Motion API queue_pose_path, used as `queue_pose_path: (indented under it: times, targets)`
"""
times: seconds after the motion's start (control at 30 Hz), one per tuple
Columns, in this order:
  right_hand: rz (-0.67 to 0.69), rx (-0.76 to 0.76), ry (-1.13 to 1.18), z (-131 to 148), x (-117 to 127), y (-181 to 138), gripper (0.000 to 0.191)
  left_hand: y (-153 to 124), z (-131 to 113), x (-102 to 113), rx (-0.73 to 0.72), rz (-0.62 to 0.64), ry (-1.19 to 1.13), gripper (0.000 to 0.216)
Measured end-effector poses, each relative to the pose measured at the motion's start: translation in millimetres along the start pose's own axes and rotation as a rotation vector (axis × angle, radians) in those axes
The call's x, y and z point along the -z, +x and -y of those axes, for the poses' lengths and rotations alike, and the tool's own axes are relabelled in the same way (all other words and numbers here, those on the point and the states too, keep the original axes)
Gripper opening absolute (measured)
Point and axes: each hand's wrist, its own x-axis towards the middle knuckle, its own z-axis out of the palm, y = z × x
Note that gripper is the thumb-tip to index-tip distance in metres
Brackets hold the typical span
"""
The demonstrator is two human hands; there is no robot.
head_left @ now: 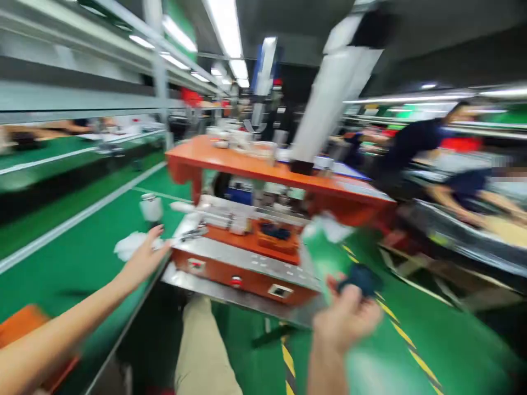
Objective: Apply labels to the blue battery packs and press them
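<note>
Green sheet [325,258] and small dark object [361,278] gripped in right hand [346,321] near right, left hand [144,260] fingers spread, touching white crumpled cloth [129,245] on green belt [78,258], orange machine [247,258] just beyond, seated workers [415,142] far right, image blurred.

Machine blocks the middle; green belt open at left

The orange machine [247,263] fills centre frame; a white wad [129,245] and bottle [151,208] sit left of it, with bare belt [74,258] beyond toward the left.
</note>
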Motion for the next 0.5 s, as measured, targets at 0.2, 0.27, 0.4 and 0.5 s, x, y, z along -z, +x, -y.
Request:
queue_pose_path:
  times: [0.2, 0.27, 0.4, 0.5]
  targets:
    - [0.977, 0.753, -0.004, 48.4, -81.6, -100.8, 0.036, -78.0, 4.9, 75.0, -0.431, 0.143, -0.004, 0.055]
    - [1.257, 1.015, 0.135, 62.8, -106.9, -156.2, 0.033, -100.4, 11.7, 92.7, -0.500, 0.200, 0.123, 0.061]
    - [1.501, 1.181, 0.427, 92.7, -139.7, -259.6, 0.041, -157.3, 47.3, 138.9, -0.215, 0.213, 0.261, 0.049]
    - [1.592, 1.116, 0.502, 108.3, -150.2, -310.5, 0.042, -199.0, 91.1, 194.6, 0.120, -0.005, 0.232, 0.042]
